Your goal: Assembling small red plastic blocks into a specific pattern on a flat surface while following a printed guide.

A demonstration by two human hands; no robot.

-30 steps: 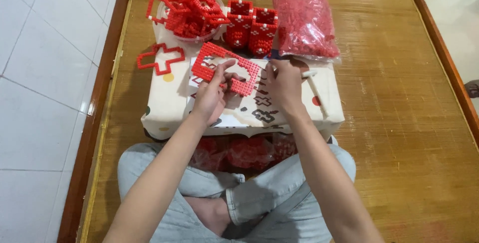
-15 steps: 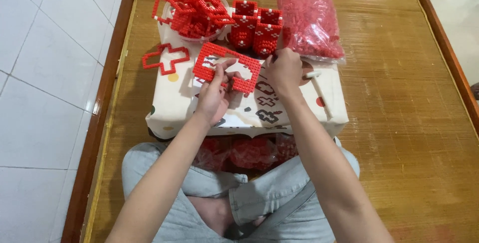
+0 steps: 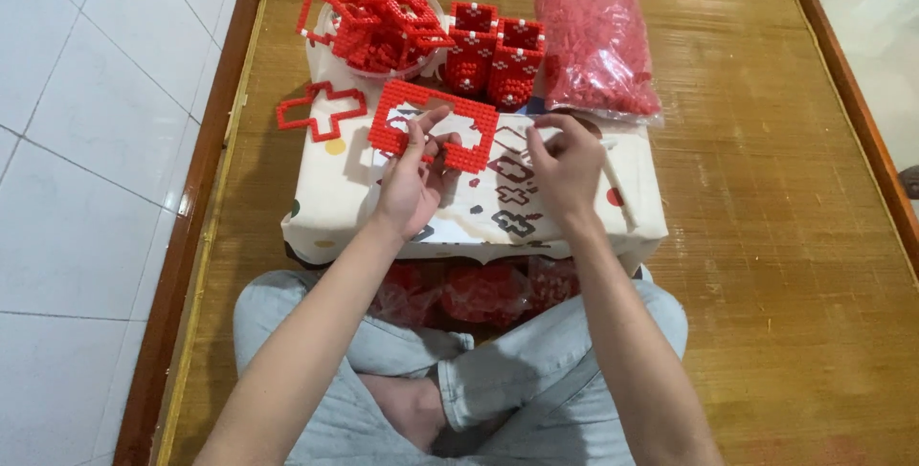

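My left hand (image 3: pixel 414 179) grips a flat red frame of small interlocking beads (image 3: pixel 436 122), held over a cloth-covered low stand (image 3: pixel 335 203). My right hand (image 3: pixel 565 165) hovers just right of the frame, fingers pinched together; whether a small bead sits between them I cannot tell. A red cross-shaped outline piece (image 3: pixel 321 109) lies at the stand's left corner.
A bowl piled with red frame pieces (image 3: pixel 378 21) stands at the back, beside two red beaded boxes (image 3: pixel 493 55) and a clear bag of red beads (image 3: pixel 595 45). More red bags (image 3: pixel 479 289) lie under the stand by my crossed legs. White tiled floor lies left.
My right hand has drawn slightly away from the red frame to the right. The left hand keeps holding the frame in place.
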